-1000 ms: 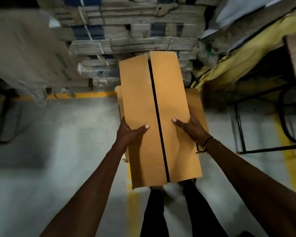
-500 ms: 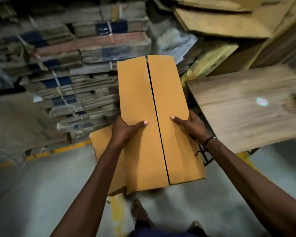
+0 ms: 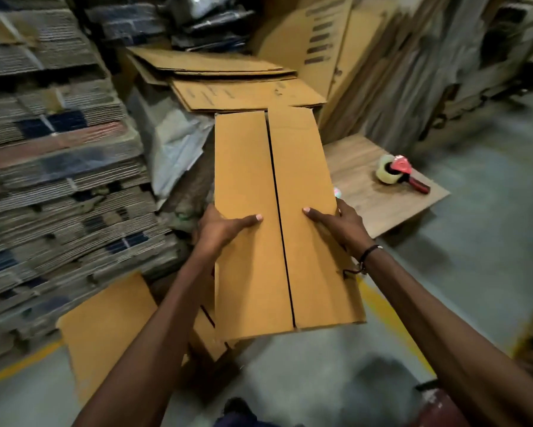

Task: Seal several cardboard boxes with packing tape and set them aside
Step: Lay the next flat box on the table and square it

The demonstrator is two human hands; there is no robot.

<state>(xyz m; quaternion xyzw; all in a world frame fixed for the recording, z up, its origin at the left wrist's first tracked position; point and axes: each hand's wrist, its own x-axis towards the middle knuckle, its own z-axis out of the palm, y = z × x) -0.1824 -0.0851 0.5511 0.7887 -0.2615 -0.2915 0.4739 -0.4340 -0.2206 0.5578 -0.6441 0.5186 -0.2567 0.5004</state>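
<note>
Gripping cardboard box [image 3: 277, 223] between left hand [image 3: 219, 229] and right hand [image 3: 339, 224]

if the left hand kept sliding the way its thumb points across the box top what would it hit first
Probably the dark centre seam between the two flaps of the tan cardboard box. The left hand holds the left flap, thumb pointing right; the right hand lies beyond the seam.

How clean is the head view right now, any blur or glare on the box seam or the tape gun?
Head view: box seam sharp, no glare; tape dispenser slightly soft but recognisable; stacked cardboard at left motion-smeared; dim lighting; wide-angle bending at edges.
</note>
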